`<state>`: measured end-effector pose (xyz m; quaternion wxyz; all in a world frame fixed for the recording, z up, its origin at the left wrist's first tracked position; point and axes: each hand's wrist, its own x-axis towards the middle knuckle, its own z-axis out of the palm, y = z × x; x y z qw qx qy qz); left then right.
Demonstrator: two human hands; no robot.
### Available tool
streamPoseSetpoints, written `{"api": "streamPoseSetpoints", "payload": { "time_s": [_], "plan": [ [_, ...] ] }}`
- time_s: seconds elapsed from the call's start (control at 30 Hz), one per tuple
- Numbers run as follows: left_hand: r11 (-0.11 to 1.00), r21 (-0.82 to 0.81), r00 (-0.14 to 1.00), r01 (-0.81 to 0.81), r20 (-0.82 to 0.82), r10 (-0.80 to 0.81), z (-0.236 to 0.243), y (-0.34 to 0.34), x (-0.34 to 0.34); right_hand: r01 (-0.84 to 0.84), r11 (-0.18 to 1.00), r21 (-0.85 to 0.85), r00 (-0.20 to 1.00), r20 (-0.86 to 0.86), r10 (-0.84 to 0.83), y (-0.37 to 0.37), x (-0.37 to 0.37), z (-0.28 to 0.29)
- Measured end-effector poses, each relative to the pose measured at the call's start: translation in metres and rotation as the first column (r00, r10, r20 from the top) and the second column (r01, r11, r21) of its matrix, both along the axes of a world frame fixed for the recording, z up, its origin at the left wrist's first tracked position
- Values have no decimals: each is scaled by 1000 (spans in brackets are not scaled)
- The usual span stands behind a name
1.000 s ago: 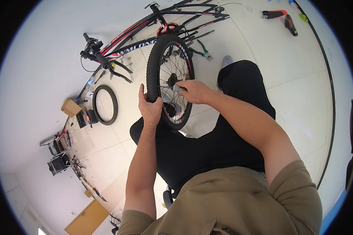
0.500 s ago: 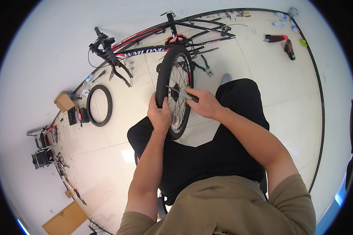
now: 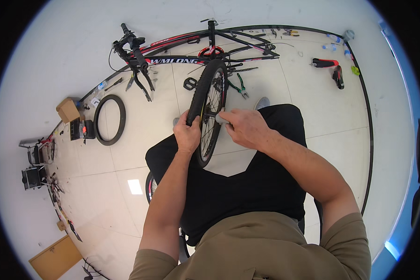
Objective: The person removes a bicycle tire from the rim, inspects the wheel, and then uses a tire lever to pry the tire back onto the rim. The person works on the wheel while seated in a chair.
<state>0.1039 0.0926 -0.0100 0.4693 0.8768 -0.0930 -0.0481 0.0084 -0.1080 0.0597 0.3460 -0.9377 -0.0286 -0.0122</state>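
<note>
A bicycle wheel (image 3: 200,95) with a knobby black tyre stands upright between my knees, turned partly edge-on. My left hand (image 3: 187,136) is closed round the near-left part of its tyre, thumb on the side facing me. In my closed right hand (image 3: 248,127) is a screwdriver (image 3: 221,119) with a grey handle. Its shaft points left across the spokes near the tyre; where the tip rests I cannot make out. Most of the handle is covered by my fingers.
A bicycle frame (image 3: 175,60) lies along the wall ahead, a pedal (image 3: 190,84) nearer. Green-handled pliers (image 3: 241,88) lie right of the wheel. Leftward are a loose tyre (image 3: 122,116), a cardboard box (image 3: 68,110) and a black case (image 3: 75,130). A red-black saddle (image 3: 325,63) lies far right.
The wheel has turned more edge-on. My right hand has rolled over, knuckles up, hiding more of the screwdriver handle. The left grip stays on the tyre. The whole view has shifted slightly.
</note>
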Motion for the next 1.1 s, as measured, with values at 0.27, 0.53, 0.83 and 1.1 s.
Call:
{"api": "streamPoseSetpoints", "payload": {
  "time_s": [0.27,0.53,0.83,1.1],
  "plan": [
    [1000,-11,1000,-14,-27,13,-4,3,-5,-174,953,-250,978,-156,138,7,22,18],
    [1000,9,1000,-5,-22,6,5,-3,-10,-104,972,-209,990,-118,80,16,20,23],
    [1000,0,1000,5,-17,-5,-4,-10,-13,-135,950,-281,939,-342,33,27,54,59],
    [1000,-16,1000,8,-13,-8,-3,-15,-16,-110,956,-270,924,-384,-2,31,64,64]
  ]
}}
